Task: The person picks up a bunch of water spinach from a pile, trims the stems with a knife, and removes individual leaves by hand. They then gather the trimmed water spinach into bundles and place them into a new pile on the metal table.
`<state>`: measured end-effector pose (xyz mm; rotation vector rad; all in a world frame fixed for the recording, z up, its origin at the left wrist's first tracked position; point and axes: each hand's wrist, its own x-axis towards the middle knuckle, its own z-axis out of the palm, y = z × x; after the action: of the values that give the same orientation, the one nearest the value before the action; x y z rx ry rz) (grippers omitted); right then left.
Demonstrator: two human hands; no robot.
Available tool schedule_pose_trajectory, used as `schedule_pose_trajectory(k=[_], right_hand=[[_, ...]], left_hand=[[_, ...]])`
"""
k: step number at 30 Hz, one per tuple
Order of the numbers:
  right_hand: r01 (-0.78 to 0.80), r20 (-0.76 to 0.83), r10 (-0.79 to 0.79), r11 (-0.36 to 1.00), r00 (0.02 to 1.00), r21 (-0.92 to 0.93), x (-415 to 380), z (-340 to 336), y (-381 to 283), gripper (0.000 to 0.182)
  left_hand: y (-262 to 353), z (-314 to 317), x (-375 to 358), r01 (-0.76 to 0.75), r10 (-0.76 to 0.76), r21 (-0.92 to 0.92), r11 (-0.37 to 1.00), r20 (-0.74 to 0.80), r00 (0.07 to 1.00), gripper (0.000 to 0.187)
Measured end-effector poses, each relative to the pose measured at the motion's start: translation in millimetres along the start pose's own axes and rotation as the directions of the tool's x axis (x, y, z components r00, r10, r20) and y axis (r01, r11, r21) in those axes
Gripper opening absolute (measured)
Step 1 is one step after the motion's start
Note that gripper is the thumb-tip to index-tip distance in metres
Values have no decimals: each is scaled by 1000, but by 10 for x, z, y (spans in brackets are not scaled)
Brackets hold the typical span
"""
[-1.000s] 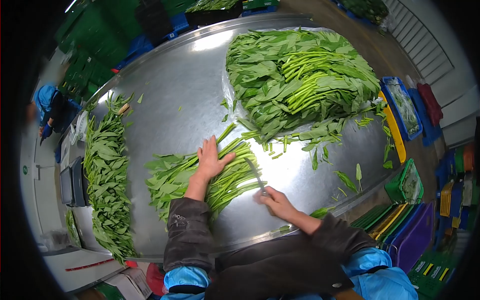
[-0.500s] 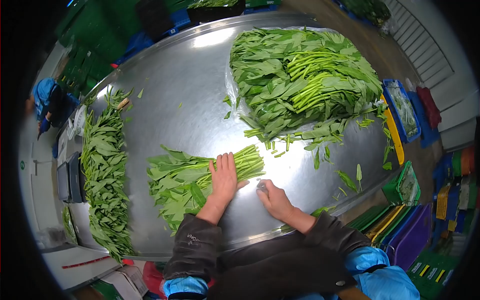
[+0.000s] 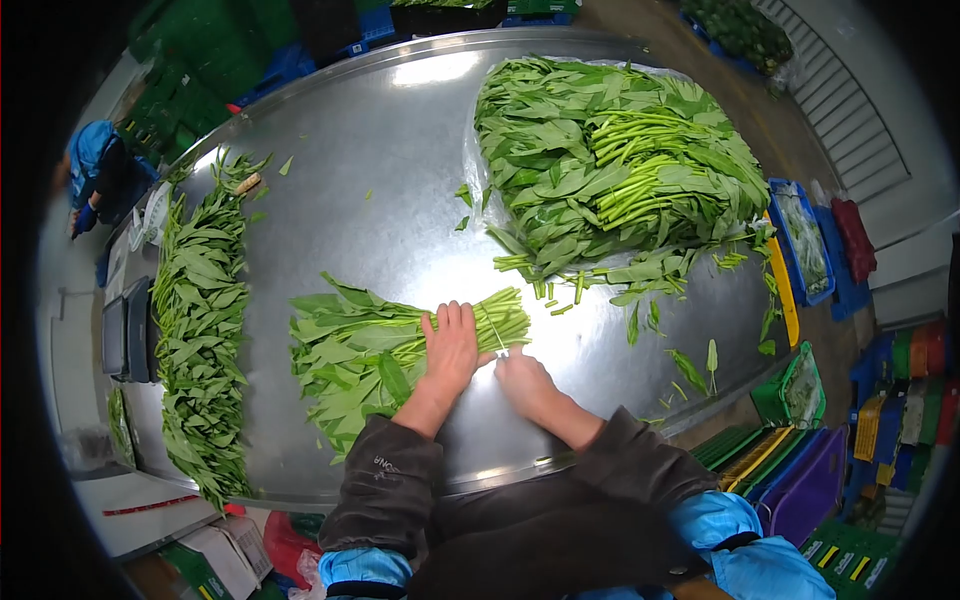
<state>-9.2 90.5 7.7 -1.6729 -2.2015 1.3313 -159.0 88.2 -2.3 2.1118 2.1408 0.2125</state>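
A bunch of leafy green stems [image 3: 350, 345] lies on the metal table [image 3: 330, 200], its leaves to the left and its cut ends to the right. My left hand [image 3: 450, 350] rests on the stems and presses them, fingers close together. Just right of it, at the lower edge of the stems, my right hand [image 3: 527, 380] is closed on the end of a thin pale tie [image 3: 495, 328]. This tie crosses over the stems near their cut ends. What else my right fingers hold is hidden.
A large pile of greens [image 3: 620, 160] sits on plastic at the upper right, with scraps below it. A row of greens [image 3: 205, 330] lines the table's left end, beside a knife-like handle [image 3: 247, 184]. Another person [image 3: 95, 175] is at far left. Crates [image 3: 790, 470] stand lower right.
My right hand has moved left and up to the stems. The pale tie now shows across them. My left hand stays on the bunch, and the view has shifted slightly.
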Motion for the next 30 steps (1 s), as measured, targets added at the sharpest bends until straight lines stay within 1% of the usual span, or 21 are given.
schedule_pose_trajectory(k=[2, 5, 8, 9, 10, 11, 12, 13, 14, 16, 17, 18, 20, 21, 23, 24, 25, 26, 27, 28, 30], right_hand=[[7, -49, -8, 1000, 999, -15, 119, 90, 4, 35], [-54, -25, 53, 998, 998, -29, 19, 78, 22, 35], [-116, 21, 118, 989, 993, -91, -410, 120, 338, 35], [-162, 33, 168, 979, 985, -124, -622, 80, 422, 33], [-153, 38, 160, 978, 986, -141, -829, 20, 490, 33], [-144, 40, 152, 978, 988, -153, -972, -59, 532, 33], [-145, 41, 152, 978, 988, -147, -1054, -150, 555, 33], [-129, 43, 134, 986, 990, -107, -1135, -236, 583, 32], [-114, 44, 117, 991, 992, -68, -1193, -292, 614, 31], [-97, -87, 89, 990, 992, -98, -1189, -378, 648, 28], [-120, -163, 104, 988, 981, -92, -1151, -397, 659, 28], [-222, -206, 184, 959, 961, -177, -1099, -415, 659, 29], [-214, -335, 114, 936, 935, -278, -1054, -381, 717, 34], [-222, -335, 124, 937, 934, -270, -1040, -381, 621, 34], [-26, -503, -199, 914, 841, -405, -1021, -360, 322, 36], [-35, -506, -187, 917, 842, -398, -993, -264, 220, 36], [23, -380, -107, 976, 919, -217, -963, -151, 102, 34], [52, -234, -56, 998, 971, -23, -936, -38, -16, 33], [22, -80, -15, 996, 997, 86, -880, 115, -95, 33], [-22, 77, 8, 982, 997, 188, -804, 265, -166, 35], [-169, 332, 97, 966, 938, 196, -674, 453, -317, 45]], left_hand=[[-3, 47, -2, 26, -26, -4, 1000, -14, 1000, 81], [-1, 34, -17, 22, -22, -3, 1000, -23, 1000, 79], [3, 36, -3, 50, -50, 4, 999, 12, 999, 77], [-1, 9, 5, 63, -61, -28, 998, 57, 996, 81], [-5, 17, -11, 70, -68, -28, 997, 60, 996, 81], [-22, 35, -16, 54, -53, -39, 998, 39, 998, 88], [-39, 42, -19, 35, -34, -49, 998, 20, 999, 95], [-42, -19, -17, 49, -41, -82, 995, 106, 994, 102], [-65, -78, -47, 47, -38, -81, 996, 110, 993, 102], [-93, -223, -116, -66, 55, -248, 966, -52, 997, 103], [-148, -329, -124, -68, 77, -316, 946, 15, 997, 103], [-263, -397, -127, -69, 81, -314, 947, 24, 996, 103], [-619, -519, -123, -187, 102, -422, 887, -216, 971, 85], [-844, -591, -97, -125, 40, -433, 893, -201, 979, 73], [-1343, -699, -23, -10, -75, -496, 868, -151, 986, 55], [-1566, -740, 18, 42, -124, -545, 838, -115, 986, 49], [-1727, -774, 63, 36, -113, -544, 839, -109, 988, 49], [-1857, -800, 113, 58, -79, -534, 843, -16, 997, 48], [-1979, -818, 136, 78, -45, -524, 848, 75, 996, 48], [-2144, -743, 135, 68, -34, -527, 847, 75, 997, 48], [-2402, -492, 112, -69, 93, -308, 949, 65, 994, 46]])
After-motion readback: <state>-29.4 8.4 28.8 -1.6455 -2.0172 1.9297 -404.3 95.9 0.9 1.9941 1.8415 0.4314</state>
